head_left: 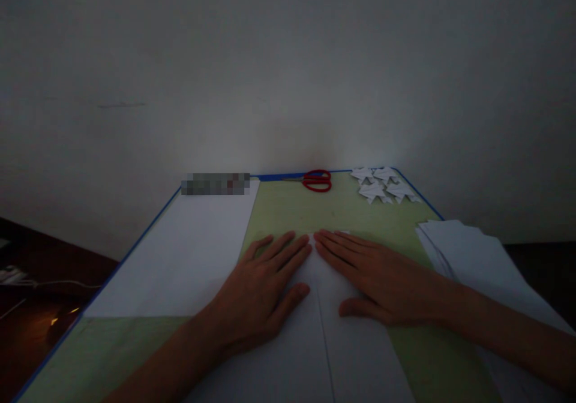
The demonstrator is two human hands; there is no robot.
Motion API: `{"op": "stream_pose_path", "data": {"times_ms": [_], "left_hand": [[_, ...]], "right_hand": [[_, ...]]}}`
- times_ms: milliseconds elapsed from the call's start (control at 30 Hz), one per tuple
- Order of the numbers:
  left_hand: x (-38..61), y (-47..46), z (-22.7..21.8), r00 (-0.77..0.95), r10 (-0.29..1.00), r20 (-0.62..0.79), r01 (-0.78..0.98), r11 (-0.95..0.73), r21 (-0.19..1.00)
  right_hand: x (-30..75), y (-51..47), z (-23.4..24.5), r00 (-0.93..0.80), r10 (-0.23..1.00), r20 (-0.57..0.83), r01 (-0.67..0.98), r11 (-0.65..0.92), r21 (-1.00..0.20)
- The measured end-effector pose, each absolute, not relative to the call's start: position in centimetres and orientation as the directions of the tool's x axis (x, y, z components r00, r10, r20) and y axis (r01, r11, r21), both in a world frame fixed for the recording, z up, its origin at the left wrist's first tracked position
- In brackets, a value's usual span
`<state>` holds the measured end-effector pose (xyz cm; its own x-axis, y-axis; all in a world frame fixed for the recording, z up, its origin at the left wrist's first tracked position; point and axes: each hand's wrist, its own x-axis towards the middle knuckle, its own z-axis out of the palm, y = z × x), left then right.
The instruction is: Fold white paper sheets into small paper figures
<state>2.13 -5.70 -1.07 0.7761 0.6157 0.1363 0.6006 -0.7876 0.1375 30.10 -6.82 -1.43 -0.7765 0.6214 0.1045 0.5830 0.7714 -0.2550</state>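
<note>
Sheet [360, 361]: on the worktop [292, 211], beneath both hands, a line down its middle.
Left hand [261, 292]: palm down on the sheet, fingers open and outstretched.
Right hand [389, 280]: likewise, fingers open, straight, side by side; tips near the left's.
Scissors [309, 180]: beyond the hands, red-handled.
Folded papers [373, 192]: four, right of the scissors.
Stack [477, 253]: near the right hand.

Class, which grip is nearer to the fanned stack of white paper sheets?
Right. The right grip lies left of the stack; the left grip lies farther left, beyond the right one.
</note>
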Motion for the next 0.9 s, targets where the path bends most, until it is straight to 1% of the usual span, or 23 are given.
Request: {"op": "stream_pose_path", "data": {"times_ms": [133, 467, 900], "left_hand": [[2.08, -5.67, -1.14, 0.776, 0.616, 0.139, 0.601, -0.788, 0.135], [2.12, -5.78, -1.09, 0.771, 0.625, 0.126, 0.609, -0.78, 0.143], [2.13, -5.73, -1.0, 0.768, 0.627, 0.132, 0.608, -0.778, 0.161]], "right_hand": [[29.83, -6.84, -1.28, -0.778, 0.623, 0.08, 0.595, 0.773, -0.221], [29.76, -6.9, -1.19, -0.791, 0.607, 0.075, 0.593, 0.791, -0.153], [29.95, -7.1, -1.6, -0.782, 0.606, 0.141, 0.588, 0.794, -0.152]]}}
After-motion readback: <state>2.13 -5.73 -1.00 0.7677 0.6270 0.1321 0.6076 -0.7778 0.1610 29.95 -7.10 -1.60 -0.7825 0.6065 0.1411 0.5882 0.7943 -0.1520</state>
